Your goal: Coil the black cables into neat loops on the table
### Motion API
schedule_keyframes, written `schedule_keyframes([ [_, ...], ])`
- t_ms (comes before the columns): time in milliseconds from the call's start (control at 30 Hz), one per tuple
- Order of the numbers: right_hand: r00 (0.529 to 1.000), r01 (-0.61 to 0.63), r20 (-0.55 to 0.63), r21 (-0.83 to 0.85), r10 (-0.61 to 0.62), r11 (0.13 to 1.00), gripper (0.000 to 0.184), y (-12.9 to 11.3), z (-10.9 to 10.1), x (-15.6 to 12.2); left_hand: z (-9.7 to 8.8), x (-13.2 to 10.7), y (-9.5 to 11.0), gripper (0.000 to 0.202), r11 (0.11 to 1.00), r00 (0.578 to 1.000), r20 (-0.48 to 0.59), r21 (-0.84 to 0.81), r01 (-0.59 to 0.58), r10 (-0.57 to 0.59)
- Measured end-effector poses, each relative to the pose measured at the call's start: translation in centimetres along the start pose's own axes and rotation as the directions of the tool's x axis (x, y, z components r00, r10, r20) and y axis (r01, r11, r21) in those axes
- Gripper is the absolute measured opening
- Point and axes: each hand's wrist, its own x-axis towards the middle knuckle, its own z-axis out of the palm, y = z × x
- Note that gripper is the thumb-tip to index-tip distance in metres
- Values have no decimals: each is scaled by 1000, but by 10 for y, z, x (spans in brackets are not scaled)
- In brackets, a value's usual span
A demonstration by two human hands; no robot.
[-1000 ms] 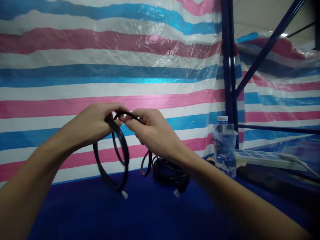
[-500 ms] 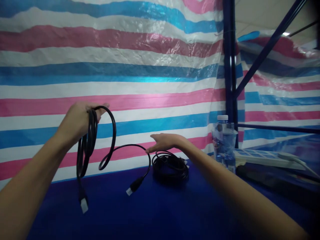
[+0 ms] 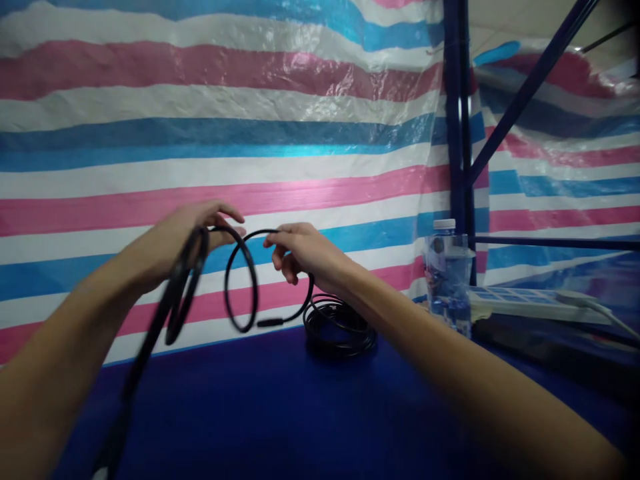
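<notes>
My left hand is closed around the gathered loops of a black cable, held up in front of the striped tarp. One end of the cable hangs blurred down to the lower left. My right hand pinches the same cable a little to the right, forming a fresh loop between the two hands. The cable's other plug end dangles below this loop. A second black cable coil lies on the blue table, just under my right wrist.
A clear water bottle stands at the right on the table beside a white power strip. A pink, blue and white striped tarp forms the back wall. Dark blue metal frame posts rise at the right.
My right hand rose from above the coil on the table and took hold of the cable near my left hand. The loose end swung up into a new loop.
</notes>
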Motion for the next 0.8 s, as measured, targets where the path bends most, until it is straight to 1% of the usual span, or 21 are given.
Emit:
schedule_keyframes([
  [33, 997, 29, -65, 19, -28, 999, 12, -6, 5, -1, 3, 1, 5, 39, 1000, 998, 65, 26, -10, 8],
  [67, 993, 60, -105, 3, -60, 998, 13, -11, 10, -2, 6, 1, 10, 44, 999, 993, 114, 50, -17, 12],
  [100, 988, 93, -121, -36, -96, 995, 17, -15, 14, -4, 8, 2, 14, 46, 996, 991, 130, 84, -20, 9],
  [133, 985, 122, -114, -84, -131, 989, 21, -17, 19, -5, 11, 2, 17, 43, 991, 995, 103, 129, -14, 1],
  [200, 983, 166, -56, -162, -177, 973, 32, -18, 26, -8, 15, 2, 22, 29, 958, 1000, 12, 286, 22, -27],
  [267, 981, 190, 13, -195, -192, 962, 36, -16, 30, -10, 18, 1, 25, 19, 886, 996, -36, 455, 89, -81],
  [300, 983, 186, 40, -204, -182, 961, 35, -14, 32, -11, 19, 1, 27, 19, 840, 990, -54, 525, 136, -127],
  [367, 991, 133, 61, -240, -122, 962, 29, -12, 31, -11, 21, -1, 29, 20, 739, 971, -108, 633, 231, -211],
  [400, 995, 94, 56, -259, -82, 961, 23, -11, 30, -11, 21, -1, 30, 20, 707, 962, -128, 655, 265, -242],
  [433, 998, 64, 41, -267, -55, 961, 17, -11, 28, -11, 20, -2, 31, 21, 717, 956, -117, 639, 280, -270],
  [467, 999, 52, 20, -269, -49, 962, 13, -11, 26, -11, 19, -2, 31, 21, 773, 956, -66, 573, 272, -287],
  [500, 998, 62, -12, -269, -68, 961, 10, -12, 24, -10, 17, -3, 30, 19, 860, 958, 21, 448, 247, -286],
  [533, 994, 89, -43, -264, -104, 961, 9, -12, 21, -9, 14, -3, 29, 17, 935, 958, 112, 272, 227, -265],
  [567, 987, 125, -69, -251, -147, 960, 10, -13, 19, -8, 11, -4, 27, 14, 973, 954, 190, 71, 221, -231],
  [600, 978, 161, -94, -230, -186, 960, 11, -14, 17, -7, 8, -5, 24, 17, 965, 950, 243, -124, 229, -194],
  [633, 969, 189, -120, -202, -216, 961, 12, -14, 15, -7, 5, -6, 22, 21, 925, 948, 273, -290, 245, -166],
  [667, 960, 213, -147, -167, -238, 963, 14, -14, 13, -6, 2, -7, 20, 23, 867, 943, 296, -419, 269, -150],
  [733, 941, 250, -217, -70, -259, 966, 16, -13, 10, -4, 0, -8, 18, 16, 753, 940, 311, -583, 304, -139],
  [767, 932, 260, -258, -11, -254, 965, 16, -12, 9, -3, 1, -8, 19, 12, 710, 944, 298, -634, 307, -141],
  [800, 925, 267, -295, 58, -239, 962, 15, -12, 8, -3, 3, -7, 21, 14, 672, 951, 273, -677, 299, -147],
])
